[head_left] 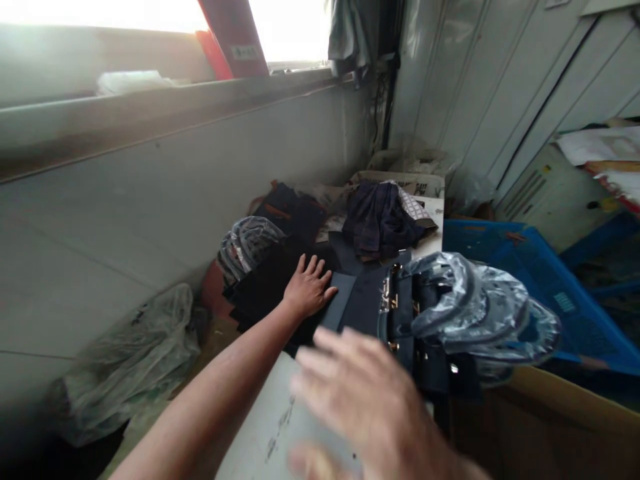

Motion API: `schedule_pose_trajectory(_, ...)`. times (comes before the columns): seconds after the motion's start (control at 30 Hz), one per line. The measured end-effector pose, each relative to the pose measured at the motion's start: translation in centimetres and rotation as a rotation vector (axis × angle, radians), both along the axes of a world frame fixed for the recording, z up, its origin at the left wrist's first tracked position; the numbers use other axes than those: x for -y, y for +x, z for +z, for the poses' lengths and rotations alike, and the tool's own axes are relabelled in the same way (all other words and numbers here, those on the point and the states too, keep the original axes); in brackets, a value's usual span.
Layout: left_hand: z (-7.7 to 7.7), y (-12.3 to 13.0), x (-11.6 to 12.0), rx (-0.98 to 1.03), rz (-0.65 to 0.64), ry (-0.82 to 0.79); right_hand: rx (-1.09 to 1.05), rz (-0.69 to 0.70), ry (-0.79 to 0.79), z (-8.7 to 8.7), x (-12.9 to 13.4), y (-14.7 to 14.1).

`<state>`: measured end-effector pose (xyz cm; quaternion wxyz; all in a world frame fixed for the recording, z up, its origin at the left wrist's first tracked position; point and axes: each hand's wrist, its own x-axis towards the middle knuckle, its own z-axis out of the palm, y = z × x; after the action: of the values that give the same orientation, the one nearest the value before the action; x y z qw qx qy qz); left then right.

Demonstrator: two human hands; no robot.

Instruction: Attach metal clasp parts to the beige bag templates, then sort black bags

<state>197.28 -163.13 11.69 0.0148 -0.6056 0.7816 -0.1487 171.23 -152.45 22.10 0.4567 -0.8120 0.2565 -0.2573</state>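
My left hand [309,288] lies flat with fingers spread on a stack of black bag panels [263,283]. Just right of it are dark handbag pieces [367,300] with gold-coloured metal fittings. Their looped handles [475,307] are wrapped in clear plastic and hang toward the right. Closer to me, my right hand [365,393] is raised over the pale table surface [265,413], blurred by motion, its fingers stretched out and nothing visible in them. More plastic-wrapped handles [253,243] lie behind the black stack on the left.
Dark crumpled cloth [380,217] rests at the table's far end, before a white crate [435,187]. To the right stand a blue plastic crate [525,267] and an open cardboard box [575,400]. Clear plastic sheeting [145,360] lies by the left wall [125,220], below the window ledge.
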Motion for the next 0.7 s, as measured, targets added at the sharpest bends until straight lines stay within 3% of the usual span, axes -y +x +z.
schedule_pose_trajectory(0.03, 0.2, 0.0, -0.3, -0.004, -0.002, 0.004, -0.084, -0.041, -0.234, 0.5, 2.5, -0.1)
schedule_pose_trajectory(0.1, 0.7, -0.2, -0.8, -0.014, 0.011, -0.007, -0.327, -0.144, -0.614, -0.3, 7.1, -0.7)
schedule_pose_trajectory(0.17, 1.6, -0.4, -1.3, -0.028, 0.065, -0.071, -0.55, -0.193, -0.746, -2.9, 10.0, -1.8)
schedule_pose_trajectory(0.27, 3.6, -0.3, -2.3, -0.006, 0.141, -0.175, -0.647, -0.262, -0.803, -7.0, 10.2, -3.4)
schedule_pose_trajectory(0.33, 4.8, 0.5, -3.5, 0.026, 0.177, -0.206, -0.639, -0.28, -0.811, -8.3, 8.8, -3.8)
schedule_pose_trajectory(0.43, 5.2, 2.7, -5.9, 0.041, 0.268, -0.235, -0.62, -0.258, -0.813, -8.5, 7.0, -3.3)
schedule_pose_trajectory(0.53, 4.2, 4.8, -7.6, 0.033, 0.322, -0.224, -0.62, -0.24, -0.819, -8.2, 6.3, -2.5)
schedule_pose_trajectory(0.63, 3.7, 5.7, -7.3, 0.024, 0.264, -0.173, -0.638, -0.249, -0.827, -8.2, 6.3, -2.1)
schedule_pose_trajectory(0.7, 4.6, 5.3, -6.6, 0.013, 0.213, -0.172, -0.638, -0.266, -0.846, -8.2, 6.6, -2.3)
